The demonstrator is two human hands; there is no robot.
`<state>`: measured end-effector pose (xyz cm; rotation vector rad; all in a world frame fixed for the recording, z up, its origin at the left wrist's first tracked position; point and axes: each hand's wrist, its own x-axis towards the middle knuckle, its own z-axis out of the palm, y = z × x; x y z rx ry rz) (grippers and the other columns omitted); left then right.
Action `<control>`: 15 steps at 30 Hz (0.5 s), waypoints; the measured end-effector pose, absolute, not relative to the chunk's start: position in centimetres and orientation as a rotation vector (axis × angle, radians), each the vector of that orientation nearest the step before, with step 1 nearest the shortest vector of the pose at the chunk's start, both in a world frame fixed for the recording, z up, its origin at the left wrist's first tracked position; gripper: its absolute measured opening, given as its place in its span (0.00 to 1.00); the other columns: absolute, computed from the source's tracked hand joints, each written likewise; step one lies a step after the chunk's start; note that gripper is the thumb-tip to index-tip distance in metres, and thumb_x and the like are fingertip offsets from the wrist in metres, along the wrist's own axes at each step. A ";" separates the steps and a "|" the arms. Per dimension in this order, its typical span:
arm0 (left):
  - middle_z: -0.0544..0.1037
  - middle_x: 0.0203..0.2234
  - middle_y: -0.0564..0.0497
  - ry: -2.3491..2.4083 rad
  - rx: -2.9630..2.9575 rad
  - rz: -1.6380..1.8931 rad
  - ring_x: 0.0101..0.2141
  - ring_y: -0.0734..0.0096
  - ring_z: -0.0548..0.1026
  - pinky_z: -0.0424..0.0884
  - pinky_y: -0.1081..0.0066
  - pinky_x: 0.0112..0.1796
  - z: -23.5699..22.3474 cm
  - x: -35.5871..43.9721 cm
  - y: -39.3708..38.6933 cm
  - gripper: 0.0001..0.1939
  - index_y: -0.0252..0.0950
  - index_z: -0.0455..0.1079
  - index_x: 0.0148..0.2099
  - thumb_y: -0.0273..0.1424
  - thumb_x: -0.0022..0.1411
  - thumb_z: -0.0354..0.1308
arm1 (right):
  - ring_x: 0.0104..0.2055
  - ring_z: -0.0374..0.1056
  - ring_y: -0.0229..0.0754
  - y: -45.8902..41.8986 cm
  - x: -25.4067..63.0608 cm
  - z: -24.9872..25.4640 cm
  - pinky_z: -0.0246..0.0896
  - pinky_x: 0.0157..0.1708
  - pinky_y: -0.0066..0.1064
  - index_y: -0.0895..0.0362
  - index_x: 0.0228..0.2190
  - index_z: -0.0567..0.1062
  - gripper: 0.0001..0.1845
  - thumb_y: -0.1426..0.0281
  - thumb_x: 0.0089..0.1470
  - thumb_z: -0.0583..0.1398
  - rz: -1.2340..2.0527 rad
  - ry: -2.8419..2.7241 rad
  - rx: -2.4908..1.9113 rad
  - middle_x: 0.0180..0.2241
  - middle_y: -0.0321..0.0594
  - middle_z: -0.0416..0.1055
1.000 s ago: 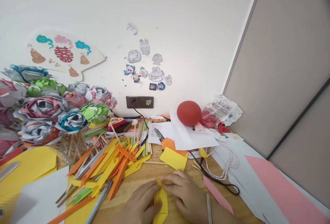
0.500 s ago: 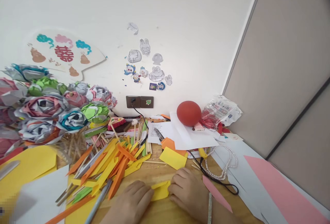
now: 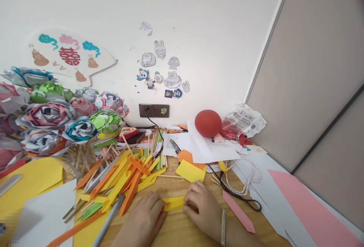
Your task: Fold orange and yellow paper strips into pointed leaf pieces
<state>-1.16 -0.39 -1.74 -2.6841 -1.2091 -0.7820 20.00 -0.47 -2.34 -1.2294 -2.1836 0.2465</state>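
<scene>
A small folded yellow paper strip (image 3: 174,203) lies flat on the wooden table (image 3: 182,230) between my hands. My left hand (image 3: 145,216) presses its left end with the fingers laid flat on it. My right hand (image 3: 202,208) holds down the right end with the fingers curled over the paper; a thin bracelet (image 3: 222,227) shows on that wrist. A pile of folded orange and yellow paper pieces (image 3: 125,180) sits just left of my left hand.
Paper roses (image 3: 57,120) on sticks fill the left. Yellow paper squares (image 3: 190,171), scissors (image 3: 175,146), a red balloon (image 3: 208,123), a pearl necklace (image 3: 247,180), a black cable (image 3: 239,197), pink paper strips (image 3: 238,212) and white sheets (image 3: 273,194) lie around. A pen (image 3: 109,220) rests front left.
The yellow paper went from an upright pointed shape to a narrow flat strip lying sideways. Both hands moved slightly up the table and now press its ends.
</scene>
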 end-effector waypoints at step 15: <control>0.72 0.29 0.50 -1.731 -2.692 -0.666 0.34 0.62 0.72 0.67 0.64 0.36 -0.6 -0.2 -0.4 0.08 0.37 0.67 0.29 0.27 0.59 0.50 | 0.35 0.60 0.41 -0.6 18.7 -2.6 0.52 0.36 0.32 0.57 0.21 0.69 0.07 0.80 0.41 0.60 0.311 -1.981 -1.478 0.29 0.36 0.65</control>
